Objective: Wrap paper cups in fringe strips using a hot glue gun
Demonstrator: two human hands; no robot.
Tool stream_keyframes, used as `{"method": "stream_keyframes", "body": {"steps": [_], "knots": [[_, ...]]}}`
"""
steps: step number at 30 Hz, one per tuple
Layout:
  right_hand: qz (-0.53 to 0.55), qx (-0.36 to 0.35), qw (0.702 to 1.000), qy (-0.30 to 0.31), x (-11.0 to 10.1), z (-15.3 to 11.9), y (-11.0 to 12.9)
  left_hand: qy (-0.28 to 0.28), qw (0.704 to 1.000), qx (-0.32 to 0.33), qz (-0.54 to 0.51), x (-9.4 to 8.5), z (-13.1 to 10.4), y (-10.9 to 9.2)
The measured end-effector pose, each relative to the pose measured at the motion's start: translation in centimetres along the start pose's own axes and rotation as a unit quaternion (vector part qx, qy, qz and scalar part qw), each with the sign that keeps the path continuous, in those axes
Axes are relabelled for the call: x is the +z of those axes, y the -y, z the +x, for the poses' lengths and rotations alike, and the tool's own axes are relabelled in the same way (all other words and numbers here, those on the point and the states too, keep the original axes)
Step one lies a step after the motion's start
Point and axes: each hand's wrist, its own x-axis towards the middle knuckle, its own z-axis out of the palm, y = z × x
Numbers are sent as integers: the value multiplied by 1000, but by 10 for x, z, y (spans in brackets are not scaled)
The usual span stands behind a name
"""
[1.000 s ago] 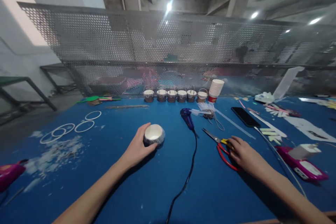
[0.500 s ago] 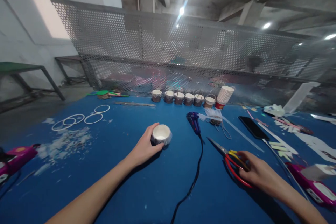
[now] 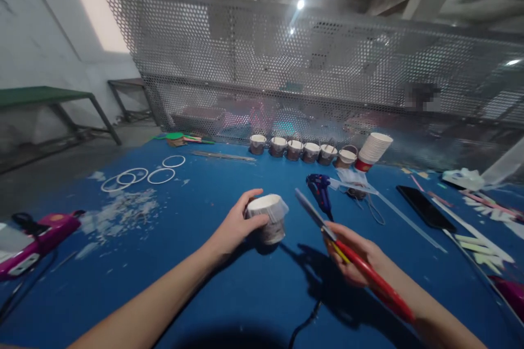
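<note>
My left hand [image 3: 239,222] is closed around the side of a small paper cup [image 3: 273,230], which has a whitish frill of thin material at its rim and a brownish lower wall. The cup is slightly tilted, its white inside showing. In my right hand [image 3: 360,259] is a pair of scissors [image 3: 318,219] with red and yellow handles, raised over the table, blades toward the upper left. Their tips are apart from the cup, to its right. Behind the scissors lies a blue glue gun [image 3: 320,190] with a black cord.
Along the perforated metal screen [image 3: 262,65] stand several covered cups [image 3: 295,150] and a stack of white cups [image 3: 374,148]. White rings [image 3: 161,175] and scraps [image 3: 123,218] lie left, near a magenta power strip [image 3: 45,240]. A black phone [image 3: 424,207] lies right.
My right hand has lifted the scissors off the table and brought them left, closer to the cup. My left hand has raised and tilted the cup a little. The view has shifted.
</note>
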Motion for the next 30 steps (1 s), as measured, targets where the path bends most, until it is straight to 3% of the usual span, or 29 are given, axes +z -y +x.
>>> {"method": "stream_keyframes", "body": {"steps": [3, 8, 12, 15, 17, 19, 21, 23, 26, 28, 30], "knots": [[0, 10, 1000, 28, 16, 14, -5, 35, 994, -52, -95, 2, -5, -1], [147, 3, 987, 58, 28, 17, -22, 53, 976, -110, -178, 2, -3, 2], [214, -34, 976, 10, 33, 19, -30, 21, 978, -111, -177, 0, 2, 10], [190, -17, 980, -57, 37, 25, -28, -39, 993, -48, -96, -2, 5, 18], [158, -8, 984, -85, 39, 28, -24, -75, 996, 45, 2, -3, 8, 22], [137, -1, 985, -102, 39, 29, -20, -74, 982, 129, 113, -5, 10, 25], [132, -1, 985, -111, 38, 28, -17, -53, 964, 156, 211, -8, 13, 28], [131, -4, 985, -115, 36, 26, -14, -45, 953, 141, 266, -12, 15, 27], [135, -12, 984, -118, 34, 24, -13, -98, 948, 141, 267, -17, 16, 14], [141, -22, 983, -118, 34, 22, -13, -164, 943, 177, 230, -17, 10, -6], [146, -29, 982, -118, 34, 21, -14, -190, 944, 214, 161, -12, -5, -35]]}}
